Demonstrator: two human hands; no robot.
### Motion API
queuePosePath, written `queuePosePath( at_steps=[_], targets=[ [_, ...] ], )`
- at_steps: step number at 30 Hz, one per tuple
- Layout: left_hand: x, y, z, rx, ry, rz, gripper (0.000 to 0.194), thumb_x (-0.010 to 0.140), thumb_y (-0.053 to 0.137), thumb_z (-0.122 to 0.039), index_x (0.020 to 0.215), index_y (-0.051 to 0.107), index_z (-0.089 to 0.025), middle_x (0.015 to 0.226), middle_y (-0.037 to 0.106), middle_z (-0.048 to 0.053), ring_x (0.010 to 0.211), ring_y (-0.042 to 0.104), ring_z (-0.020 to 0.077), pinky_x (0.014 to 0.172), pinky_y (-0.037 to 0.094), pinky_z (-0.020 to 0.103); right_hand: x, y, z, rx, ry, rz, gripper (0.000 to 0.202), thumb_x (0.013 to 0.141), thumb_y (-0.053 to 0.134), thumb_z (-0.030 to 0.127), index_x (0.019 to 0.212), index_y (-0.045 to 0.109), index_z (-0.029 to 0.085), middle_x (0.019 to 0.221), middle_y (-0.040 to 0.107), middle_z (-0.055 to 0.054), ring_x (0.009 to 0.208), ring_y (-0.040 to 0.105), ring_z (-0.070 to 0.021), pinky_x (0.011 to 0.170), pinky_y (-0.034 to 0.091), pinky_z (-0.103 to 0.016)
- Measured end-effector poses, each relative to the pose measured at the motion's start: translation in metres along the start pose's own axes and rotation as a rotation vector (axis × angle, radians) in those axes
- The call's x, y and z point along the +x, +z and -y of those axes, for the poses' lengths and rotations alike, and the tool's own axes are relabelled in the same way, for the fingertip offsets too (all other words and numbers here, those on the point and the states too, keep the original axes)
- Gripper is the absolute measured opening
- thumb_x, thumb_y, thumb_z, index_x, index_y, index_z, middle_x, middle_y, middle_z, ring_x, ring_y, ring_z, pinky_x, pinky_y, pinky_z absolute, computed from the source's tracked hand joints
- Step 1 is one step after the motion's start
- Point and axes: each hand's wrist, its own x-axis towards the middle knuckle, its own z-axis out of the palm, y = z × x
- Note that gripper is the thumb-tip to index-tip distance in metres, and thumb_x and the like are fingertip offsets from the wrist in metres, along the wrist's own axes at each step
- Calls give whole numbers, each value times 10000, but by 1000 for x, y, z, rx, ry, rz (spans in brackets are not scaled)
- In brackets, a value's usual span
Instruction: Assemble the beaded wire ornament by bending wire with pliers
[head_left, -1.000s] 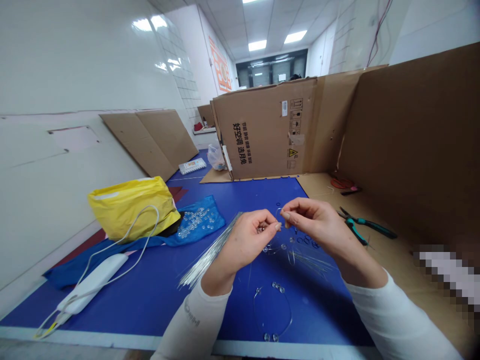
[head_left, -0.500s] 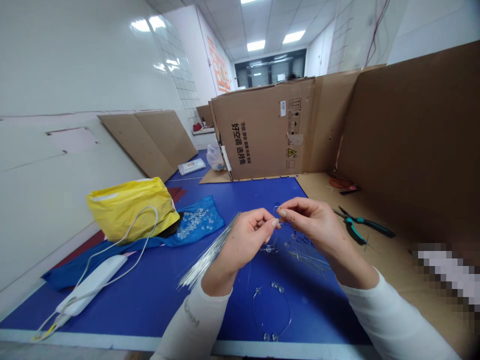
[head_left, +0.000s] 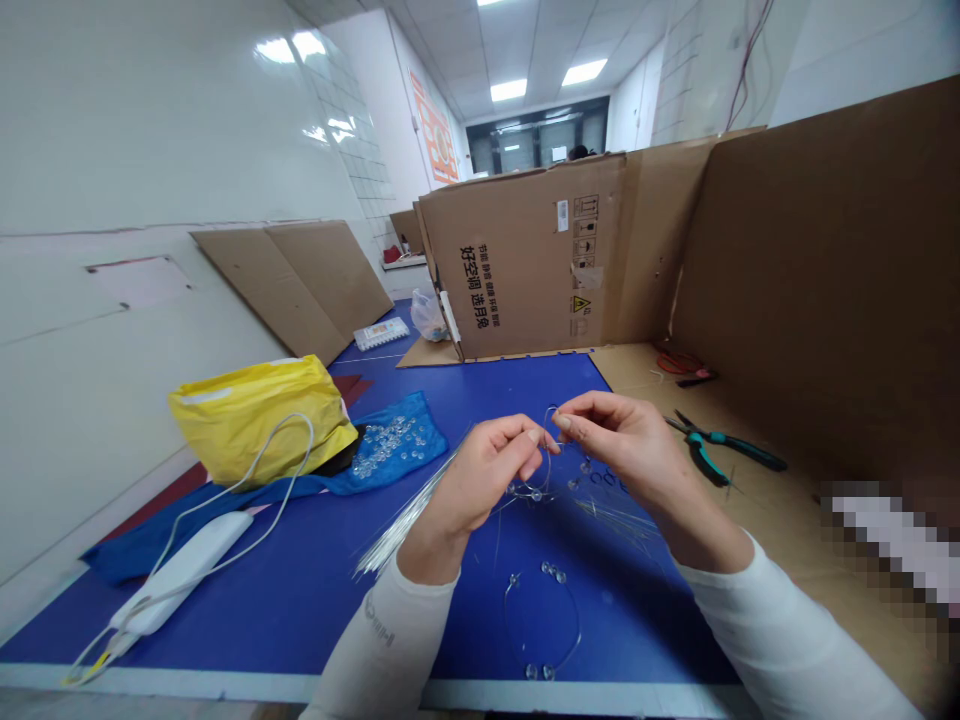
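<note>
Between my hands is a thin wire loop (head_left: 550, 462) with clear beads low on it. My left hand (head_left: 495, 468) pinches the wire between thumb and fingers. My right hand (head_left: 626, 440) pinches the upper end of the wire, a little apart from the left fingertips. Under my left wrist lies a bundle of straight silvery wires (head_left: 401, 525). Nearer the front edge, a beaded wire ring (head_left: 579, 625) rests on the blue table (head_left: 360, 625). More thin wires (head_left: 619, 520) lie below my right hand.
Clear beads (head_left: 390, 445) sit on a blue cloth (head_left: 427, 410) beside a yellow bag (head_left: 262, 415). A white power strip (head_left: 187, 570) with its cable is at the left. Teal-handled pliers (head_left: 705, 460) lie on cardboard at the right. Cardboard panels (head_left: 525, 260) stand behind.
My left fingertips have drawn slightly left, away from my right ones. More of the wire loop shows between my hands. The view has shifted slightly.
</note>
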Motion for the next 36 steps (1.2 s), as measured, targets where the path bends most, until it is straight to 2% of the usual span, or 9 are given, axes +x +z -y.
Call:
queuePosePath(
  at_steps=[8,18,26,32,36],
  targets=[
    [1,0,0,-26,1,19,242,904,616,-364,871,709,-143,603,503,-41,552,389,95,543,269,257,0,1,1,-28,15,-14,220,703,762,405,743,748,189,671,694,-23,624,572,-148,589,429,-292],
    [-2,1,-2,-10,8,14,243,889,642,-381,856,701,-147,628,503,-37,574,391,100,546,269,256,0,2,0,31,-22,51,204,739,765,393,723,722,194,634,651,5,571,515,-120,559,413,-276],
    [-2,3,-2,-14,-5,14,259,877,676,-408,828,690,-153,630,482,-48,566,336,92,556,260,254,-2,4,0,53,0,45,197,718,786,390,747,741,200,672,679,0,579,524,-119,571,432,-277],
    [0,3,-1,21,16,2,300,855,687,-419,721,627,-158,671,513,-27,627,389,110,599,294,260,-1,4,-3,55,3,56,208,705,805,400,754,758,204,709,708,-16,625,567,-138,602,453,-288],
    [1,3,0,12,15,0,288,862,686,-408,735,618,-160,678,497,-28,644,381,112,604,289,259,-1,5,-3,67,-1,61,190,710,802,385,760,763,206,731,725,-20,642,585,-139,625,464,-288]
  ],
)
